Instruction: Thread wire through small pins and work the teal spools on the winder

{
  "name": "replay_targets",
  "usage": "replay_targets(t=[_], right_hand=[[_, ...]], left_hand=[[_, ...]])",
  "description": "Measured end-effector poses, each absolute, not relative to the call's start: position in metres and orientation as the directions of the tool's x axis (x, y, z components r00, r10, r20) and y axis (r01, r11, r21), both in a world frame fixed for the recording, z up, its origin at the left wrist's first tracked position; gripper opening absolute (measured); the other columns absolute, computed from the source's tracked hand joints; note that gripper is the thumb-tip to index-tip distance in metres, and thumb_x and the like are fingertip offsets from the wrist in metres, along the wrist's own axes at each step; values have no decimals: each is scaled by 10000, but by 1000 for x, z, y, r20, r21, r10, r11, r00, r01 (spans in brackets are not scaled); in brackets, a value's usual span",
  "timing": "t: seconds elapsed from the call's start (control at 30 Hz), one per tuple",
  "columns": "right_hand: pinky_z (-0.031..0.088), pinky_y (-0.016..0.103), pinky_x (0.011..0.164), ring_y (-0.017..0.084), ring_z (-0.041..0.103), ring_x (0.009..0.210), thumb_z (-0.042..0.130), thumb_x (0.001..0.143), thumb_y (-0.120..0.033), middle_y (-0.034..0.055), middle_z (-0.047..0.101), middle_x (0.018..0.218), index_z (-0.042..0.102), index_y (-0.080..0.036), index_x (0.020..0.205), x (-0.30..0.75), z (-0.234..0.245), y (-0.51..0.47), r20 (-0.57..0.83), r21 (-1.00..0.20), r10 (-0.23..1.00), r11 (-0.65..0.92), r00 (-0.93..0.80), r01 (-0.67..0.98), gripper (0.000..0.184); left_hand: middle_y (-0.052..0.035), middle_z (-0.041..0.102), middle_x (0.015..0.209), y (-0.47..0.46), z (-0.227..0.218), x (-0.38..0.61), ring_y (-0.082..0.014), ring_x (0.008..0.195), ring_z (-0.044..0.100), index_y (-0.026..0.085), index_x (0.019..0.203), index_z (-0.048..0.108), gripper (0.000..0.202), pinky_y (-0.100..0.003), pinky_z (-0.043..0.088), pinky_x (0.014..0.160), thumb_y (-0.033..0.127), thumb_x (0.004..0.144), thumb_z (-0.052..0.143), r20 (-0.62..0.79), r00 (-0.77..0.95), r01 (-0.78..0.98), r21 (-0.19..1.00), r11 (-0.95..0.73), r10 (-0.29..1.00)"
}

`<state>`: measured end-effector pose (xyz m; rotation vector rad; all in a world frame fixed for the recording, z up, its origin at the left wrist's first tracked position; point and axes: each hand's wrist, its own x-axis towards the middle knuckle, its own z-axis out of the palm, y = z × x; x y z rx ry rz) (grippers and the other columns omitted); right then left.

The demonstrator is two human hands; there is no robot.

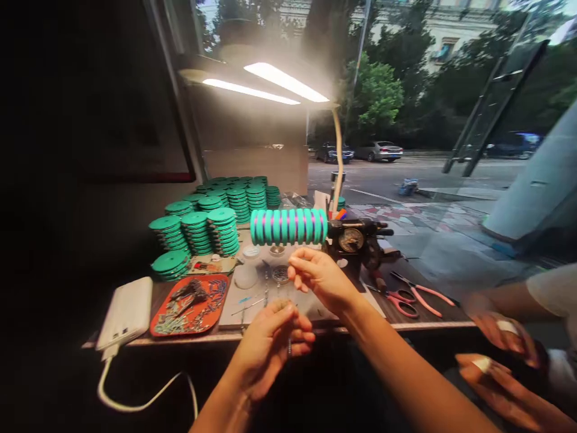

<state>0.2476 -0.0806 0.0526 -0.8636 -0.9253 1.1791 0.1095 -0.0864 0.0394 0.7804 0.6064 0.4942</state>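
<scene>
My left hand (pixel 274 346) is raised in front of the table edge, thumb against the index finger and the other fingers curled. A small dark beaded strip (pixel 290 346) shows below its fingertips; I cannot tell what it is. Above and right of it, my right hand (pixel 318 278) pinches thumb and forefinger together over the white board, and anything between them is too small to make out. Just beyond the right hand, a row of turquoise spools (pixel 288 227) with purple line between them sits on the shaft of a black winding machine (pixel 354 242).
Stacks of turquoise spools (pixel 224 231) stand behind left. A red tray (pixel 216 322) of small parts and a white power bank (pixel 128 310) lie at left. Red-handled scissors (pixel 402 302) and pliers (pixel 426 294) lie right, near another person's hands (pixel 505 334). A lamp (pixel 288 81) hangs above.
</scene>
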Motion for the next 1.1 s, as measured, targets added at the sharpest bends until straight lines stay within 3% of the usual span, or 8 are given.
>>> replay_targets(t=[0.23,1.1], right_hand=[[299,138,370,30,465,399,610,682,-298,-36,561,549,483,-146,671,246,48,-81,126,-929,986,156,109,-337,198],[274,153,374,37,455,403,638,646,-326,-31,564,547,484,-151,662,246,48,-82,99,-926,986,141,135,-351,234]], left_hand=[[-26,621,608,-86,31,108,-119,538,601,143,691,498,87,-213,452,517,194,761,500,-313,747,-245,691,680,587],[-36,611,606,-94,25,105,-110,518,594,129,678,508,116,-194,450,501,207,763,515,-319,743,-259,674,692,589]])
